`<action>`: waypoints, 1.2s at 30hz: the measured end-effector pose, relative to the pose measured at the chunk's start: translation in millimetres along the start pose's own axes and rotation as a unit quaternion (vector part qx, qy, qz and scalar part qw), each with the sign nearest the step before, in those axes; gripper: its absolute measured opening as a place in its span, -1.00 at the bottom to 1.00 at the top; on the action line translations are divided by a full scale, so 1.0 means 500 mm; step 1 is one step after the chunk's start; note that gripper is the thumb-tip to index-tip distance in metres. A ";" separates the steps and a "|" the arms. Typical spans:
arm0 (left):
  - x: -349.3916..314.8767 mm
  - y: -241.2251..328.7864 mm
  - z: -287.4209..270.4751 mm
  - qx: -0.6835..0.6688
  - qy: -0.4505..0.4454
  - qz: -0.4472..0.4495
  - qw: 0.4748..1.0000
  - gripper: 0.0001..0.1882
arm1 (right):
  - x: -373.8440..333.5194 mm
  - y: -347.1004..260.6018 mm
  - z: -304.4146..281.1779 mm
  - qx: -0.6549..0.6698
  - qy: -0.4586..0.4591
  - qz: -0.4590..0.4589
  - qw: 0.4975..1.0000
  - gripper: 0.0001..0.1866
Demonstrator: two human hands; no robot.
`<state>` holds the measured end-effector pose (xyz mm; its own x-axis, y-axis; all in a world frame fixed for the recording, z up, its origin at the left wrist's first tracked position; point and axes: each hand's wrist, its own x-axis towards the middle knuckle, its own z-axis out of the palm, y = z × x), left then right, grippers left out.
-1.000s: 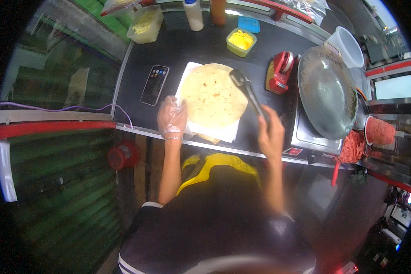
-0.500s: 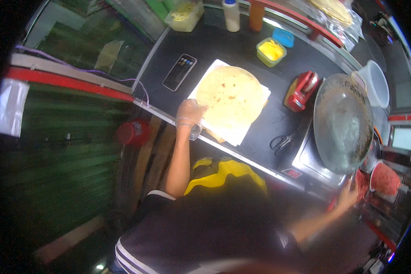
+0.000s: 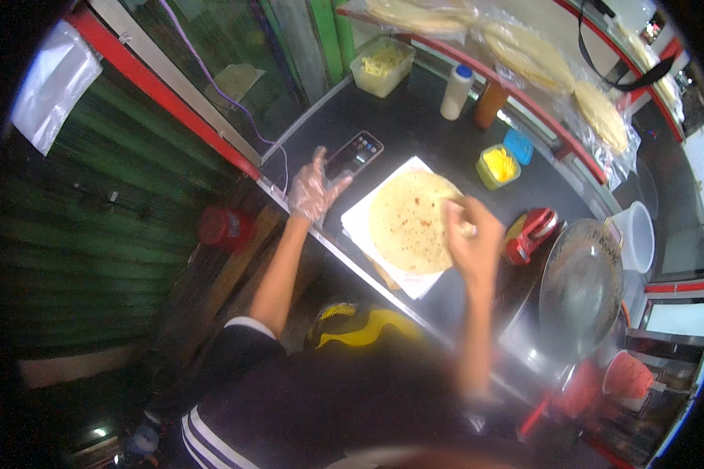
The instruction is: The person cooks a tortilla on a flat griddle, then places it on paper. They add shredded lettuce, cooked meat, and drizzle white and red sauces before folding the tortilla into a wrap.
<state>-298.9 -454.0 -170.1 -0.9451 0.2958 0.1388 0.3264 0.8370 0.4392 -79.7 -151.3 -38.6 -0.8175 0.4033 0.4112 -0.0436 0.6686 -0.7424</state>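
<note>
A round flatbread (image 3: 411, 223) with brown spots lies on white paper sheets (image 3: 357, 220) stacked on the dark counter. My left hand (image 3: 311, 194), in a clear plastic glove, hovers beside the counter's near edge, fingers spread and holding nothing. Close to its fingertips is a phone (image 3: 355, 155) with its screen lit. Over the flatbread's right edge, my right hand (image 3: 475, 238) is closed, its fingers curled in. A small pale bit shows at the fingers; whether it is a held object cannot be made out.
Farther back stand a tub of pale shreds (image 3: 382, 70), a white squeeze bottle (image 3: 455, 94), an orange-brown bottle (image 3: 489, 105) and a tub of yellow slices (image 3: 498, 166). A red-handled tool (image 3: 530, 236) and a large wok (image 3: 580, 289) are to the right. Bagged flatbreads (image 3: 528, 56) line the shelf.
My right hand has come from beside the red tub past the wok to the flatbread. My left hand has let go of the paper's edge and spread its fingers near the phone.
</note>
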 end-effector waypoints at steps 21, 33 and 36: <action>0.619 0.334 -0.234 -0.058 0.116 0.513 0.848 -0.64 | -0.058 -0.082 0.177 -0.020 0.044 0.118 0.992 -0.69; 0.757 0.397 -0.280 -0.027 -0.126 0.456 0.880 -0.60 | -0.103 -0.077 0.125 -0.026 0.077 0.166 0.983 -0.70; 0.757 0.392 -0.280 0.034 -0.095 0.477 0.873 -0.61 | -0.091 -0.066 0.119 -0.029 0.060 0.164 0.984 -0.69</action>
<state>-594.7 -242.5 92.7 -0.2263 0.9386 0.2604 0.9699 0.1925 0.1490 -75.0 -228.9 -64.3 -0.7086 0.6716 0.2165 0.2475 0.5239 -0.8150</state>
